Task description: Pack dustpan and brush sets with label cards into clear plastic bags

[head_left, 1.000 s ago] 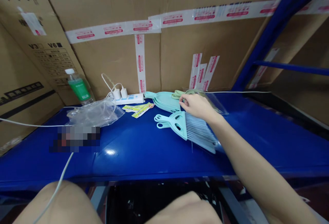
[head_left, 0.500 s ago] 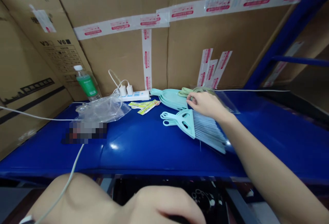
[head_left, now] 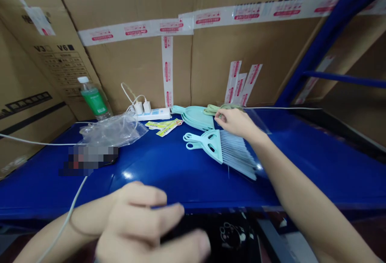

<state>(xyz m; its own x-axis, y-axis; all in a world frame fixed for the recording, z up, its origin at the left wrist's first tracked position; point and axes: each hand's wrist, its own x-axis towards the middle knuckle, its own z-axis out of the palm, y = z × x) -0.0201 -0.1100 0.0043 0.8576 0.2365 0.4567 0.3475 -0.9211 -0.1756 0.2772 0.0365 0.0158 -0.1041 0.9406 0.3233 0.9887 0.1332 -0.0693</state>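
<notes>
My right hand [head_left: 233, 123] is over the middle of the table, its fingers curled down beside pale green looped pieces [head_left: 212, 109]. What lies between its fingertips is hidden. Next to it are stacked turquoise dustpans [head_left: 194, 116], lying flat. Turquoise hand brushes [head_left: 211, 145] with grey-blue bristles lie in front, partly under my right wrist. In the foreground my left hand [head_left: 141, 218] hangs before the table edge, blurred, fingers bent and apart, holding nothing. A clear plastic sheet [head_left: 259, 119] shows behind my right wrist.
On the blue table [head_left: 163, 174] are a green-labelled bottle [head_left: 94, 99], a crumpled clear bag [head_left: 111, 130], a white power strip [head_left: 155, 114] with plugs and yellow-white labels [head_left: 165, 126]. A white cable [head_left: 75, 202] crosses my left forearm. Cardboard [head_left: 132, 70] stands behind; a blue frame post [head_left: 313, 42] rises right.
My left hand has risen from the bottom edge, and its fingers have spread. My right hand stays at the same spot by the dustpans. The view has shifted slightly to the right.
</notes>
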